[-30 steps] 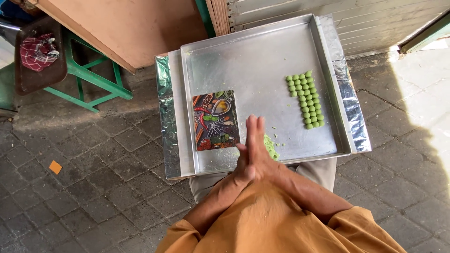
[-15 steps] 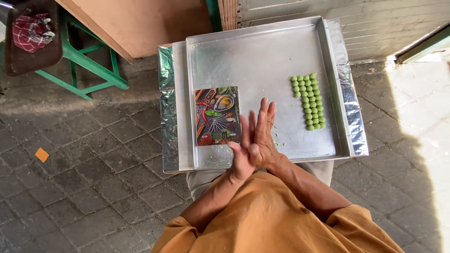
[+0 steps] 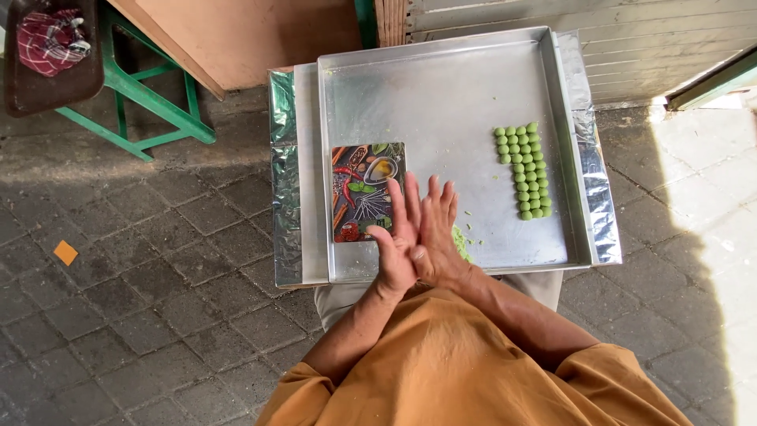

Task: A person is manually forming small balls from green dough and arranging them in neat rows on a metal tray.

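Your pressed-together left hand [image 3: 397, 241] and right hand [image 3: 438, 237] hide whatever lies between the palms and part of the green dough lump [image 3: 460, 244].

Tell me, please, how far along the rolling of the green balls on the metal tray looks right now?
Done: rows of small green balls sit lined up on the right of the metal tray. In hand: the left hand and right hand are pressed palm to palm; what lies between is hidden. Left: a green lump beside the hands, and most of the tray bare.
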